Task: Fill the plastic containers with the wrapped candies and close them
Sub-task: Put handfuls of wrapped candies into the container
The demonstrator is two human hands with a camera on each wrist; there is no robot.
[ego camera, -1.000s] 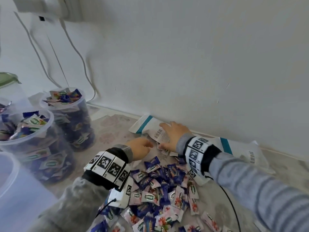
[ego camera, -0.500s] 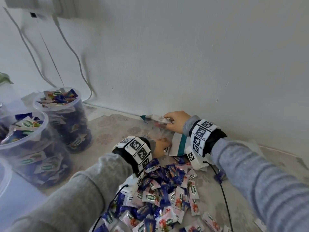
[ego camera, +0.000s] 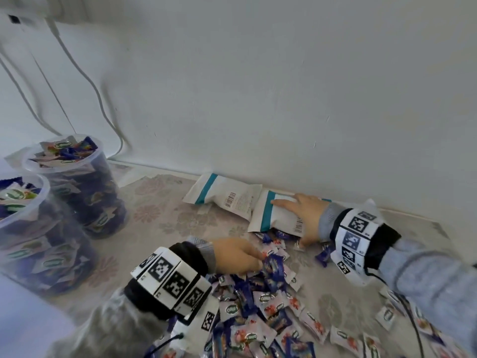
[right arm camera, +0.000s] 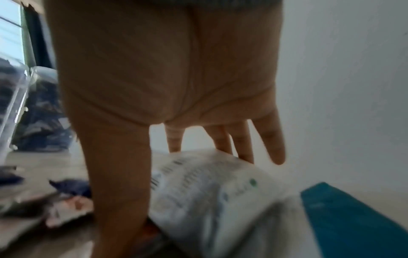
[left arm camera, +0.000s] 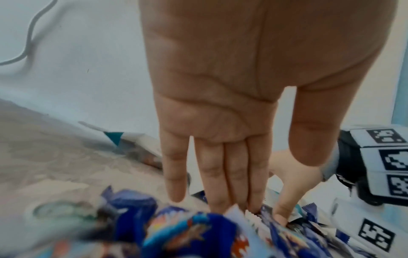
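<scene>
Two clear plastic containers (ego camera: pixel 77 187) (ego camera: pixel 28 233) stand at the left, lidless and heaped with wrapped candies. A loose pile of blue and white wrapped candies (ego camera: pixel 260 303) (left arm camera: pixel 181 232) covers the patterned cloth in front of me. My left hand (ego camera: pixel 238 257) (left arm camera: pixel 220 195) has straight fingers whose tips touch the far edge of the pile. My right hand (ego camera: pixel 302 215) (right arm camera: pixel 198 157) lies flat with spread fingers on a white bag with a teal stripe (ego camera: pixel 273 215) (right arm camera: pixel 209 188), its thumb down at the bag's near edge.
A second white and teal bag (ego camera: pixel 224 197) lies by the wall to the left of the first. Part of a pale translucent container (ego camera: pixel 23 321) shows at the bottom left. White cables (ego camera: pixel 85 78) hang down the wall behind the containers.
The bag that both hands held up near the wall now lies on the table under my right hand. My left hand has let go of it and come back to the candy pile.
</scene>
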